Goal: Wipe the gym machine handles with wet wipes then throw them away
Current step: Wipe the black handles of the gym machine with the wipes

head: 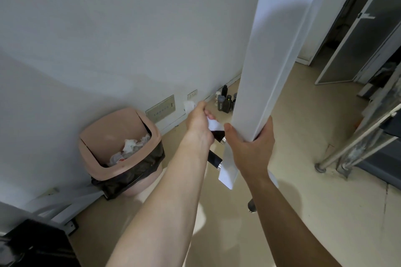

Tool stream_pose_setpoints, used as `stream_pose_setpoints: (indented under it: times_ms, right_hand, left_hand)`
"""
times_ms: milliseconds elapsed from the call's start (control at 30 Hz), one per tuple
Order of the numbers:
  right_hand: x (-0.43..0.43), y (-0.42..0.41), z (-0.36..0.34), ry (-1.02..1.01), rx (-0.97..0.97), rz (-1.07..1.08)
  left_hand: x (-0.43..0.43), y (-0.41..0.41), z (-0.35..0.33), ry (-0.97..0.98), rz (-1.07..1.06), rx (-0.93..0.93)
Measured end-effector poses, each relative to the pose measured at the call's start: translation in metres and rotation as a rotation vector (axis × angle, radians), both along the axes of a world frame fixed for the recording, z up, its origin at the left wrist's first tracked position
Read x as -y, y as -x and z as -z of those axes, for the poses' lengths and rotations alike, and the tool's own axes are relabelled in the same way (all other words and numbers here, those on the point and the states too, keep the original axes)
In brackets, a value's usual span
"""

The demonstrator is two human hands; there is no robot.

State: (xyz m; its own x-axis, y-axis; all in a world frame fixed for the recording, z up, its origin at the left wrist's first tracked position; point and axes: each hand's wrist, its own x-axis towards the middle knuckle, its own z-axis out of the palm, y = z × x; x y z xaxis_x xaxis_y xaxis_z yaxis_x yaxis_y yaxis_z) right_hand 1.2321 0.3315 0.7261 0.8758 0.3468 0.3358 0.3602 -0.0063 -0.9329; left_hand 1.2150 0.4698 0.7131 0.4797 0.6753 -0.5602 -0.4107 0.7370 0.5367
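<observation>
A white machine arm (269,60) slants down from the top right. My right hand (249,143) grips its lower end. A black handle (217,135) with a chrome collar sticks out to the left of that end. My left hand (198,122) is closed around this handle with a white wet wipe (213,124) pressed on it; a corner of the wipe shows above my knuckles. A second black handle (214,159) lies just below, partly hidden by my left forearm. A pink bin (95,136) with a black liner stands on the floor at the left, holding crumpled white wipes.
Several dark bottles (225,102) stand against the wall behind the arm. Chrome machine bars (355,138) and a dark frame fill the right side. A black object (34,243) sits at the bottom left. An open doorway (338,34) is at the far right.
</observation>
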Motion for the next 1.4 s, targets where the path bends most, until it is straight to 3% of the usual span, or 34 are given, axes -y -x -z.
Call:
stream_pose_setpoints:
  times_ms: [100,200,267,400,500,667,767,900,1033,1233,1400]
  right_hand:
    - [-0.001,0.001,0.003,-0.004,0.016,0.004]
    - [-0.001,-0.001,0.005,-0.009,0.035,0.009]
    - [-0.001,-0.004,0.005,-0.019,0.035,0.006]
    - [-0.003,-0.012,0.002,-0.033,0.048,-0.019]
    - [-0.003,-0.019,0.005,0.001,0.068,-0.038]
    - [0.0,-0.025,0.008,0.043,0.075,-0.067]
    - [-0.002,-0.023,0.007,0.023,0.073,-0.059]
    - [-0.003,-0.024,0.005,-0.001,0.064,-0.056]
    - [-0.001,-0.024,0.006,0.005,0.064,-0.068]
    - [0.001,-0.014,0.006,-0.009,0.059,-0.062]
    - [-0.001,-0.013,0.007,-0.008,0.065,-0.044]
  left_hand:
    - [0.004,0.001,0.002,-0.014,0.024,-0.024]
    - [0.01,0.01,0.014,0.066,0.113,0.377]
    - [0.019,0.007,0.022,0.075,0.143,0.503]
    - [0.037,-0.003,0.023,0.01,0.223,0.23]
    - [0.021,-0.003,0.01,0.001,0.254,0.134]
    - [-0.013,-0.003,0.007,0.007,0.062,0.351]
    - [-0.002,-0.002,0.015,-0.006,0.074,0.502]
    - [0.022,-0.004,0.024,-0.13,0.262,0.287]
    - [0.013,0.008,0.031,-0.223,0.396,0.195]
    - [-0.018,0.022,0.011,-0.065,0.159,0.338]
    - [0.007,0.009,0.01,-0.028,0.18,0.197]
